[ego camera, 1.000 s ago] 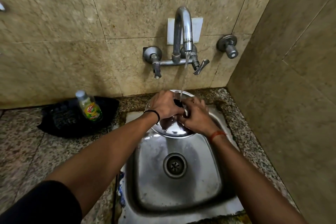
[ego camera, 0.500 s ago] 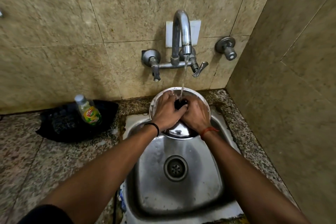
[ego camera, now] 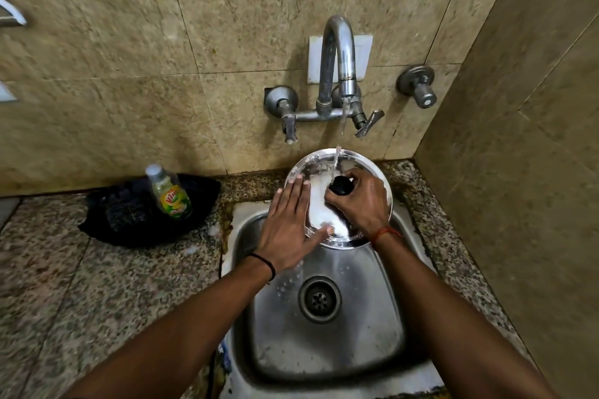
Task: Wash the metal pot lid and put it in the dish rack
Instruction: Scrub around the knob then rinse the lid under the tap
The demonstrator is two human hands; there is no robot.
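The round metal pot lid (ego camera: 319,204) is held tilted over the back of the steel sink (ego camera: 327,343), under a thin stream of water from the tap (ego camera: 337,74). My right hand (ego camera: 361,204) grips the lid's black knob (ego camera: 340,186). My left hand (ego camera: 290,230) lies flat with fingers stretched out against the lid's left side, thumb on its lower rim. No dish rack is in view.
A dish soap bottle (ego camera: 170,193) stands on a black cloth (ego camera: 129,217) on the granite counter (ego camera: 97,285) left of the sink. Tiled walls close in behind and on the right. A separate valve (ego camera: 418,87) sticks out of the back wall.
Both hands were bunched around the knob at the lid's centre. Now my left hand has slid out flat to the lid's left side, and the lid faces me more.
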